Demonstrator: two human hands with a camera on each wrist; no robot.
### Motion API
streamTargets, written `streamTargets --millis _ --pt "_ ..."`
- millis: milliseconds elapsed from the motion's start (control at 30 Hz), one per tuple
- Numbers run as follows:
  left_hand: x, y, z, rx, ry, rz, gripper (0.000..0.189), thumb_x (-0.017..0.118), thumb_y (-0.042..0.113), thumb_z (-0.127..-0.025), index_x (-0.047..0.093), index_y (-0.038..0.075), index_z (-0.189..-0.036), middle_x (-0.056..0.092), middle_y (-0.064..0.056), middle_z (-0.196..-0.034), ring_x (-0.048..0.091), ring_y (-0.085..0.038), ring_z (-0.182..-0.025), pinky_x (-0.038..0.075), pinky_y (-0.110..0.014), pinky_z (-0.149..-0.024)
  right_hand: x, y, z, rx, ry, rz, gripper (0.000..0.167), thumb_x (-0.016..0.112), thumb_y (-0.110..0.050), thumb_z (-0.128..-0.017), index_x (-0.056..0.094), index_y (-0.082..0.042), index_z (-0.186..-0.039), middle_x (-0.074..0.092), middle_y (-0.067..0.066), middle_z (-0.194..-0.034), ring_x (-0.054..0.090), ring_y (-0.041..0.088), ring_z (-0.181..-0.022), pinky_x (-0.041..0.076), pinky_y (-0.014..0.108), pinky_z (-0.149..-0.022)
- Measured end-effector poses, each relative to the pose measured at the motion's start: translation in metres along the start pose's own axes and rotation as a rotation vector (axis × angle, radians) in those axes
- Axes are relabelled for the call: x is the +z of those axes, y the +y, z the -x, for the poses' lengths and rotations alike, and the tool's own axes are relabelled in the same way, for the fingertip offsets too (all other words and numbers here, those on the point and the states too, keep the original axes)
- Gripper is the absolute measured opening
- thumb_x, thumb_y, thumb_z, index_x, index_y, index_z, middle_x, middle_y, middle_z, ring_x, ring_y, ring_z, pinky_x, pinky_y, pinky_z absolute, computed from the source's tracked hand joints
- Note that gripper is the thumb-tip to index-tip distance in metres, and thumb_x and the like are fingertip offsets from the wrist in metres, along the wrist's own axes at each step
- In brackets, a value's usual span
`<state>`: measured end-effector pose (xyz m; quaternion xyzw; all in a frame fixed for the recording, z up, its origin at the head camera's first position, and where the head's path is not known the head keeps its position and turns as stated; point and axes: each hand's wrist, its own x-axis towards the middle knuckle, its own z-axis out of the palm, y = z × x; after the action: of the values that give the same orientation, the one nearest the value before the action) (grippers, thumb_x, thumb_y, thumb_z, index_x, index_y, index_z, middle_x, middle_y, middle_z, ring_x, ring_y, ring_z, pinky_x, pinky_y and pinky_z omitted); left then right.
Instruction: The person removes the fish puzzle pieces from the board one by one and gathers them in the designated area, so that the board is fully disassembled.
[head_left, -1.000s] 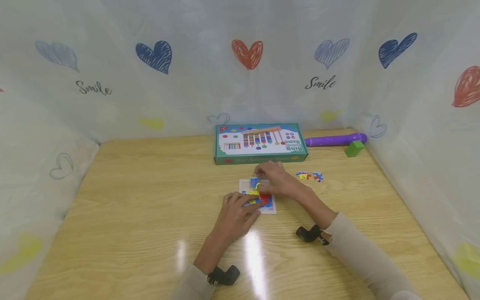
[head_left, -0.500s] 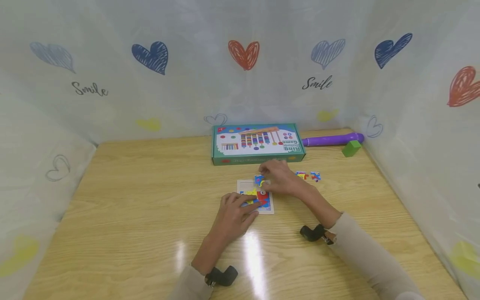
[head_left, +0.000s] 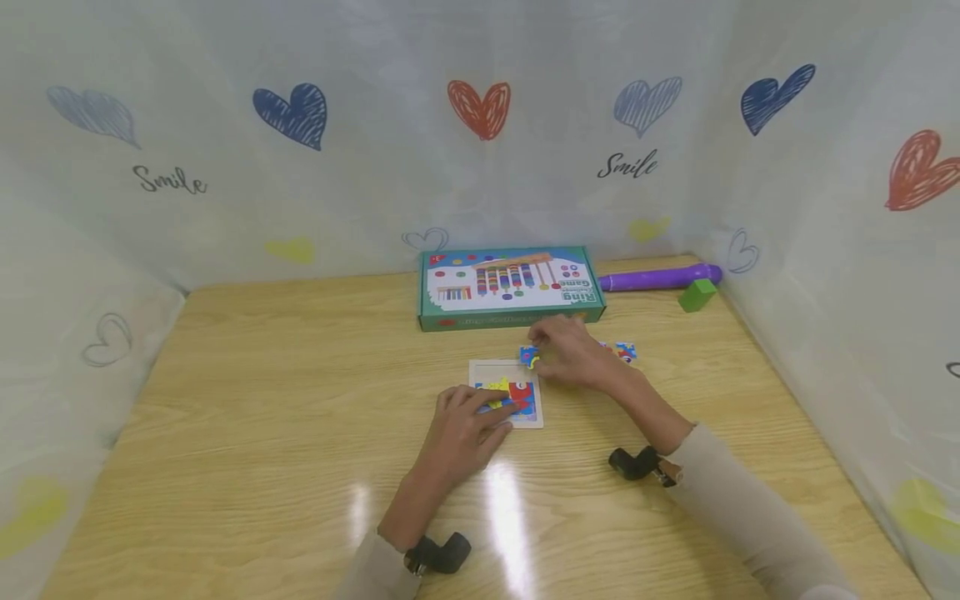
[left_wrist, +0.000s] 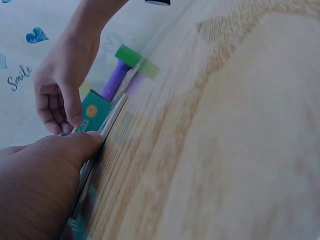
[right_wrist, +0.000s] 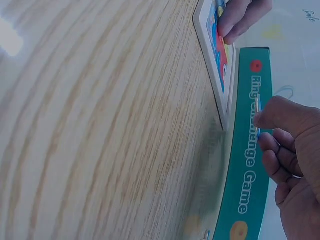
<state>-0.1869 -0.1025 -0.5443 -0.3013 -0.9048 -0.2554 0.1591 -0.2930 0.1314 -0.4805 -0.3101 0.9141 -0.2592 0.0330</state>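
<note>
Right hand [head_left: 573,354] grip pinches a small blue-and-yellow jigsaw piece [head_left: 528,356], raised off the wood-grain bench [head_left: 300,375] near the far right corner of a pale square puzzle tray [head_left: 497,372]. Left hand [head_left: 461,433] grip spread, fingers extended over the tray's red-and-yellow picture. Green cardboard game box [head_left: 513,287] lies behind.

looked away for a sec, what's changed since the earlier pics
The right hand moved the puzzle piece it pinches rightward, from over the tray to about its far right corner. Nothing was let go. The left hand stayed on the tray; game box, purple stick and green block stayed put.
</note>
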Motion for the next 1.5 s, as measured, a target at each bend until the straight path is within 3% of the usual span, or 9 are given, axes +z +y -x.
streamTargets --millis 233,633,1200,1500 --pt "-0.001 0.0 0.001 -0.004 0.005 0.001 0.024 0.065 0.03 -0.097 0.076 0.027 -0.119 0.067 0.006 -0.124 0.053 -0.018 -0.107 0.037 -0.049 -0.1 -0.003 0.006 0.003 -0.016 0.012 0.0 0.039 0.075 -0.008 -0.077 0.064 0.0 -0.113 0.067 0.006 -0.104 0.058 0.025 -0.101 0.031 0.049 -0.099" --pt "-0.002 0.001 0.001 -0.009 -0.012 -0.01 0.025 0.065 0.03 -0.097 0.075 0.027 -0.12 0.067 0.006 -0.126 0.052 -0.019 -0.107 0.037 -0.048 -0.1 -0.009 0.013 0.009 0.032 -0.004 0.017 0.039 0.076 -0.01 -0.078 0.064 0.001 -0.113 0.066 0.007 -0.105 0.058 0.026 -0.102 0.033 0.045 -0.098" --pt "-0.001 0.0 0.0 -0.005 -0.008 0.0 0.025 0.065 0.03 -0.097 0.076 0.026 -0.119 0.067 0.005 -0.125 0.053 -0.019 -0.108 0.037 -0.048 -0.1 -0.014 0.029 0.015 0.079 -0.001 0.034 0.038 0.074 -0.008 -0.079 0.064 0.003 -0.113 0.065 0.011 -0.107 0.055 0.029 -0.106 0.032 0.051 -0.104" --pt "-0.001 0.001 -0.001 0.002 0.011 0.006 0.024 0.066 0.029 -0.096 0.077 0.026 -0.118 0.068 0.004 -0.124 0.053 -0.02 -0.106 0.038 -0.048 -0.098 -0.015 0.036 0.019 0.087 0.011 0.033 0.036 0.074 -0.006 -0.078 0.063 0.003 -0.111 0.065 0.011 -0.106 0.055 0.028 -0.103 0.031 0.048 -0.095"
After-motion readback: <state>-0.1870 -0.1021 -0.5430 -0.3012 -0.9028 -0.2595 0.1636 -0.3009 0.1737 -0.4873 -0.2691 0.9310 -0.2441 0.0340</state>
